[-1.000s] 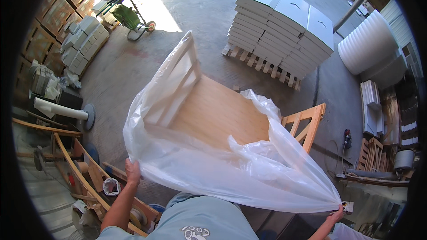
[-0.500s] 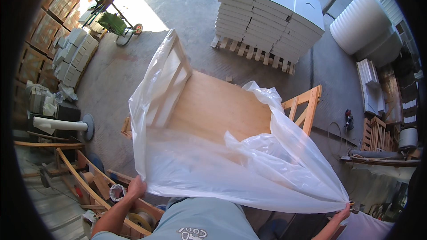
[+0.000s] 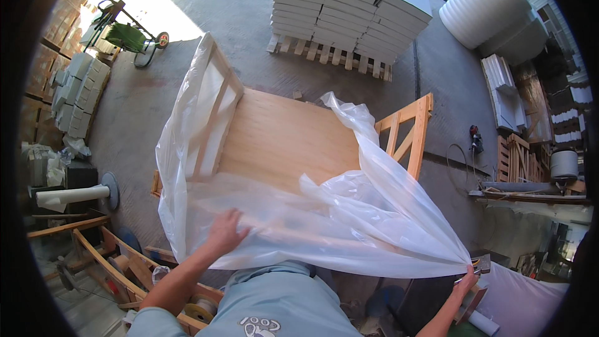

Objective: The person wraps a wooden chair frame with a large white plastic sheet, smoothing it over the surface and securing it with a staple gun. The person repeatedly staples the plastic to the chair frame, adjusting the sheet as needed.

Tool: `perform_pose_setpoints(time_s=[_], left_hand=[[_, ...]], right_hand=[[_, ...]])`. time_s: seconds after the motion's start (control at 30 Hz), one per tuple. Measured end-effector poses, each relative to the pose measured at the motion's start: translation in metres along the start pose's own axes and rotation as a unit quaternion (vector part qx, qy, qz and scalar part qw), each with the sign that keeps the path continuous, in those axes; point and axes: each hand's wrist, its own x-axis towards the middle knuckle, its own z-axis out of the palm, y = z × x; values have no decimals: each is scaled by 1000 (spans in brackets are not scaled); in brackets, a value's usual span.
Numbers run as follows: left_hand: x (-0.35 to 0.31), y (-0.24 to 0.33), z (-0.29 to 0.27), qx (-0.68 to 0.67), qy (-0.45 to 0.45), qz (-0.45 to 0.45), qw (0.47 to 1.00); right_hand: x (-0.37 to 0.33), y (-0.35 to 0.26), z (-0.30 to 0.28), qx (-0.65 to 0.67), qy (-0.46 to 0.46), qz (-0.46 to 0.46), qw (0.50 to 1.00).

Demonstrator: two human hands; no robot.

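A large translucent plastic sheet (image 3: 256, 246) drapes over the near side of a wooden crate with a plywood panel (image 3: 287, 128). It also covers the crate's slatted left end (image 3: 212, 106). Over the sheet's near left part is my left hand (image 3: 227, 233), holding nothing, its fingers apart. Out at the right, my right hand (image 3: 464, 282) is closed on the sheet's gathered corner, which is drawn taut into folds. A small metallic object (image 3: 480, 265) shows right beside that hand; its kind is unclear. The crate's open-framed right end (image 3: 409, 134) is bare.
White boxes (image 3: 349, 12) stand stacked on a pallet ahead. A green wheeled cart (image 3: 128, 36) is at far left, large white foam rolls (image 3: 490, 6) at far right. A wooden rack (image 3: 118, 268) with tape rolls lies near left. A power tool (image 3: 476, 140) sits on the floor at right.
My left hand has let go of the sheet's left edge and moved right, over the sheet. My right hand still grips its corner. The whole view has shifted slightly.
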Motion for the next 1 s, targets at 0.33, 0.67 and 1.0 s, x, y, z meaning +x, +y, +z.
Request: perform_pose_setpoints(time_s=[0.33, 0.67, 1.0], left_hand=[[49, 141, 213, 23, -285, 359, 888], [54, 160, 224, -74, -124, 360, 922], [79, 168, 254, -80, -102, 466, 875]], right_hand=[[-5, -9, -55, -219, -28, 71, 973], [16, -26, -46, -268, 16, 70, 961], [9, -70, -18, -334, -18, 151, 930]])
